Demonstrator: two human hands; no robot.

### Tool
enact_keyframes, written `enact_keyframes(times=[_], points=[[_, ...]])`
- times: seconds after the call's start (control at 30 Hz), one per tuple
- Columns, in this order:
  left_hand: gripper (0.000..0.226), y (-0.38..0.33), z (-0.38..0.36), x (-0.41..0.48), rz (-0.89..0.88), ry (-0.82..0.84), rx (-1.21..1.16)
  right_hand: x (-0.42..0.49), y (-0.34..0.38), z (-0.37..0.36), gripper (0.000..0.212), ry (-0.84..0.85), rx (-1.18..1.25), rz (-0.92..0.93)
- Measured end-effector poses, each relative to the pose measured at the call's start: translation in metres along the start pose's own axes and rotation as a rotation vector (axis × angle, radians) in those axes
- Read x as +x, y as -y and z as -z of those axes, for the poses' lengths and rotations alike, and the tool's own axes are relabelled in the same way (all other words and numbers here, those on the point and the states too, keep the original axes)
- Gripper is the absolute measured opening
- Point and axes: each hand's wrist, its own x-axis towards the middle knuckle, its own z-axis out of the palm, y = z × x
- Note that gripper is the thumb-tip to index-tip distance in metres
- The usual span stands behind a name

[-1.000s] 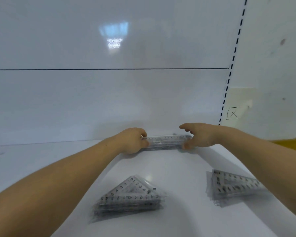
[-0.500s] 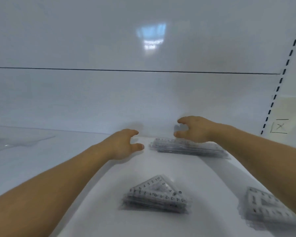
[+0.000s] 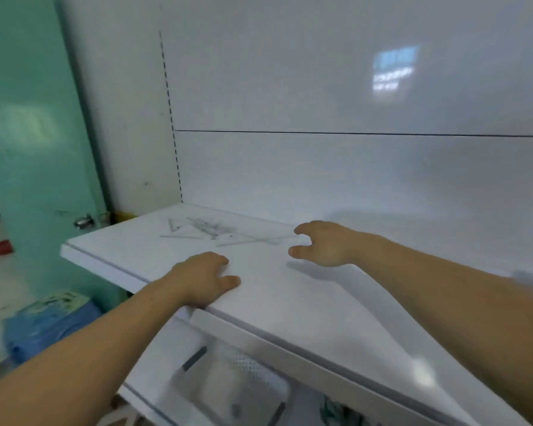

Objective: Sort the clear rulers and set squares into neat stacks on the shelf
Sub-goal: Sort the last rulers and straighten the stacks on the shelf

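Fetch step: left hand (image 3: 203,278) empty, loosely curled at shelf (image 3: 320,318) edge; right hand (image 3: 323,244) spread wide, empty, beside unsorted ruler pile (image 3: 216,233), centre frame. Next, probably: gather it.

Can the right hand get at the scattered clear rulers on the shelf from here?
Probably yes: the right hand is open just right of the scattered clear rulers, with only bare shelf between them.
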Motion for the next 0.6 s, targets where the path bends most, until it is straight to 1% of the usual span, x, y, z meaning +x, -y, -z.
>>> enact_keyframes(times=[0.13,0.2,0.27,0.33,0.43,0.5,0.6], points=[[0.066,0.080,0.016,-0.003,0.039,-0.020,-0.008,0.045,0.065,-0.030,0.071,0.010,0.015,0.016],[0.064,0.107,0.023,-0.001,0.034,-0.029,-0.015,0.062,0.085,-0.042,0.072,0.007,0.032,0.005],[0.061,0.127,0.028,0.007,0.034,-0.041,0.000,0.078,0.096,-0.051,0.072,-0.031,0.028,-0.025],[0.058,0.140,0.033,0.019,0.040,-0.060,0.013,0.093,0.100,-0.054,0.076,-0.067,0.021,-0.099],[0.057,0.152,0.038,0.043,0.042,-0.092,0.040,0.117,0.098,-0.059,0.086,-0.023,0.013,-0.216],[0.059,0.155,0.040,0.063,0.023,-0.101,0.028,0.133,0.100,-0.062,0.082,-0.006,-0.029,-0.245],[0.065,0.159,0.042,0.096,-0.028,-0.072,0.012,0.158,0.109,-0.066,0.071,-0.057,-0.051,-0.223]])
